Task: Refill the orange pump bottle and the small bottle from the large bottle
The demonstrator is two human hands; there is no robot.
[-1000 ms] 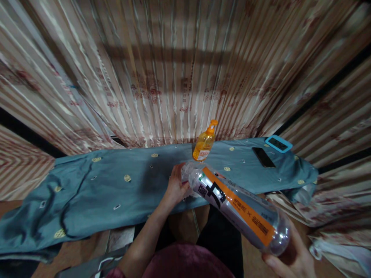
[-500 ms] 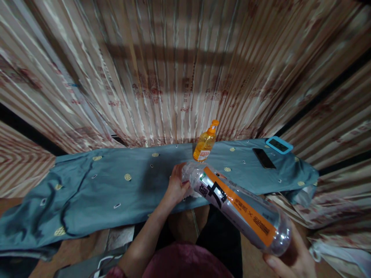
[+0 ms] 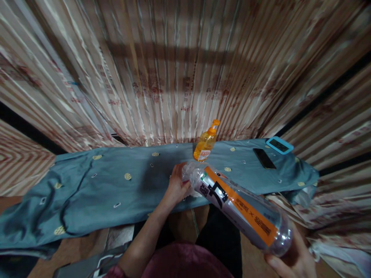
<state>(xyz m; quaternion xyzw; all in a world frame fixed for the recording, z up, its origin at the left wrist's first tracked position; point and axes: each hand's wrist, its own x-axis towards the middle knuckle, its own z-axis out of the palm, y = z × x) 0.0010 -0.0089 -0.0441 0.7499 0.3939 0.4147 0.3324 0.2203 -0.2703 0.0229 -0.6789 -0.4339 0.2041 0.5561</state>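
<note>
- The left hand (image 3: 176,185) gripped the clear bottle (image 3: 239,208) at its neck.
- An orange pump bottle (image 3: 204,146) stood near the tabletop (image 3: 87,193)'s far edge.
- The clear bottle slanted across the near edge.
- A phone (image 3: 264,158) lay toward the right end.
- A blue-framed device (image 3: 279,145) occupied the far right corner.
- The right hand (image 3: 297,255) held the bottle's base.

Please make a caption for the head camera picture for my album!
Right hand on the base of a labelled clear plastic bottle, left hand at its neck, amber pump bottle behind.
</note>
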